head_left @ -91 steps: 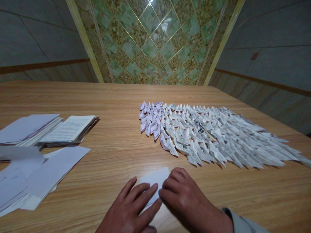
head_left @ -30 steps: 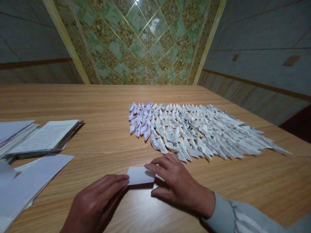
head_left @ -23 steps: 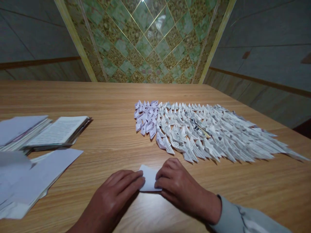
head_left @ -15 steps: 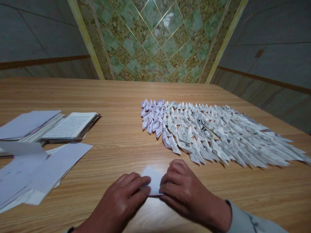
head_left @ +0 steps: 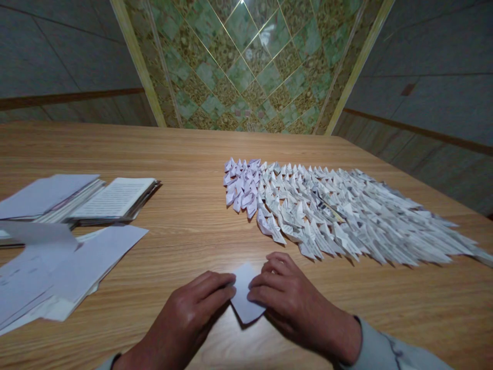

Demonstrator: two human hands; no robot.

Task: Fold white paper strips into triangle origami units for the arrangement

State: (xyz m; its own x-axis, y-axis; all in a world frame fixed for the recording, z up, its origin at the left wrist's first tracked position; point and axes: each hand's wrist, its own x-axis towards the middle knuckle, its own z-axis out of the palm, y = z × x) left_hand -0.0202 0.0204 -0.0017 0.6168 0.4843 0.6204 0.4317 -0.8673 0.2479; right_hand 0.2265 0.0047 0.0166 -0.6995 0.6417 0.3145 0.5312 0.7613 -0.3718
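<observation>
A small folded piece of white paper point(head_left: 245, 306) is between my hands, just above the near part of the table, with one corner pointing toward me. My left hand point(head_left: 192, 306) pinches its left corner between thumb and fingers. From the right, my right hand point(head_left: 295, 298) grips the paper's other side, thumb and fingertips pressed onto its face; the lower fingers are partly hidden. Beyond my hands stand many folded paper boats point(head_left: 308, 205) in close rows, pale lilac ones point(head_left: 242, 187) at the left end and white printed ones to the right.
Loose white sheets point(head_left: 103, 257) lie at the left of the wooden table point(head_left: 185, 154). Behind them are a stack of paper point(head_left: 50, 195) and a printed booklet or page pile point(head_left: 115, 198). A tiled wall point(head_left: 246, 67) rises past the far edge.
The folded paper has turned from a flat near edge to a diamond shape with a corner toward me. Both hands have shifted their grip on it slightly.
</observation>
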